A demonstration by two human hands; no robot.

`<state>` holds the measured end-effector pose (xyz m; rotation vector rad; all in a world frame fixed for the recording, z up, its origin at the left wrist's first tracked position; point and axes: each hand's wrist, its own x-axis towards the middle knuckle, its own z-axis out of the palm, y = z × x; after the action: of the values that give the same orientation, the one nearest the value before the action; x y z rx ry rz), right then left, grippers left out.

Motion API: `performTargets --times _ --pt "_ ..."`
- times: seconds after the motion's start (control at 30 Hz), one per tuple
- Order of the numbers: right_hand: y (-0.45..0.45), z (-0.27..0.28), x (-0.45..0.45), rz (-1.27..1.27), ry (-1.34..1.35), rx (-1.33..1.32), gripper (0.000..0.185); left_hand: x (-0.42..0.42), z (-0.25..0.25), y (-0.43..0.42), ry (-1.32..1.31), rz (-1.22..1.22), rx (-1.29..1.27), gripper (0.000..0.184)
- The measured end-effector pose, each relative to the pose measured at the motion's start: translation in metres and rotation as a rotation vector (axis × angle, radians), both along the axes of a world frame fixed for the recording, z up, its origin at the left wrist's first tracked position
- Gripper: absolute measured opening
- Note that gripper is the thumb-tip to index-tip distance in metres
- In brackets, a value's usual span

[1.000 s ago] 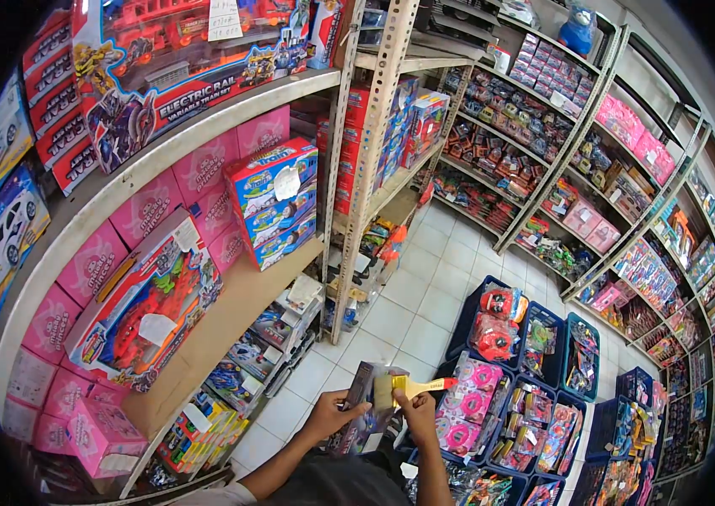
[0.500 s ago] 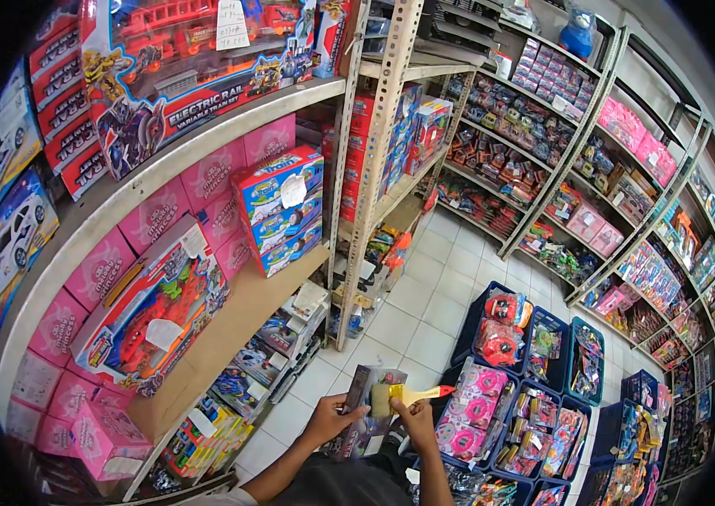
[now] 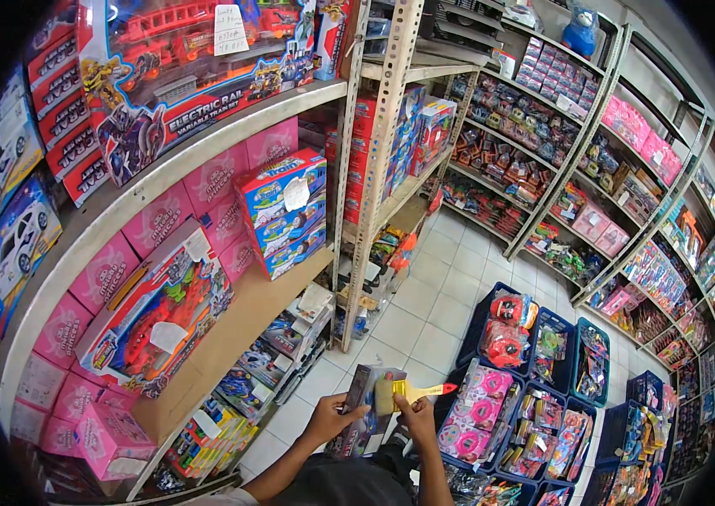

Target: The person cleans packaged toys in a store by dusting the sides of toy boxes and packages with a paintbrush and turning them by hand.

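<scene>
My left hand (image 3: pixel 336 417) grips a dark toy box (image 3: pixel 361 422) by its left side, low in the middle of the view. In my right hand (image 3: pixel 416 419) is a paintbrush (image 3: pixel 421 390) with a yellowish handle and red tip pointing right. The pale bristles lie against the upper part of the box, or just in front of it. The box is held tilted in front of my body.
Left, a metal shelf (image 3: pixel 180 135) holds pink boxes, a train box (image 3: pixel 286 215) and a red toy-set box (image 3: pixel 159 316). An upright post (image 3: pixel 378 143) stands ahead. Blue baskets (image 3: pixel 534 379) of toys sit on the tiled floor (image 3: pixel 420 295) at right.
The shelves and baskets have shifted slightly in view as the camera turned. Both hands keep their hold on the box and the brush, with little visible movement.
</scene>
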<state>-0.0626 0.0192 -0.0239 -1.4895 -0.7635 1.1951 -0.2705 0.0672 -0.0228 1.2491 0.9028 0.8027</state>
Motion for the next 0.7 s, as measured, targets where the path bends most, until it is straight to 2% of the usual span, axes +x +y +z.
performTargets --times 0.07,0.2,0.3,0.43,0.5,0.63,0.7 --pt "-0.002 0.0 0.004 0.141 -0.002 0.02 0.032 0.001 0.004 0.001 0.015 -0.001 0.02 0.026" --pt "-0.001 -0.004 0.009 0.092 -0.031 0.041 0.03 0.004 0.015 0.003 0.092 -0.033 0.075 0.026" --pt "-0.003 -0.005 0.009 0.154 -0.024 0.065 0.029 0.009 0.009 0.004 0.025 0.0 0.083 0.025" --pt "-0.003 -0.012 0.015 0.08 0.021 0.051 0.029 0.01 0.013 0.004 0.045 -0.057 0.02 0.024" --pt "0.004 -0.006 0.011 -0.066 -0.003 0.066 0.031 0.012 0.011 0.003 0.053 -0.052 0.039 0.025" --pt "-0.003 -0.004 0.014 0.09 -0.007 0.101 0.033 0.012 0.007 0.001 0.057 -0.051 0.072 0.027" --pt "-0.002 -0.004 0.017 0.013 0.007 0.073 0.033 0.011 0.007 0.0 0.057 -0.042 0.065 0.028"
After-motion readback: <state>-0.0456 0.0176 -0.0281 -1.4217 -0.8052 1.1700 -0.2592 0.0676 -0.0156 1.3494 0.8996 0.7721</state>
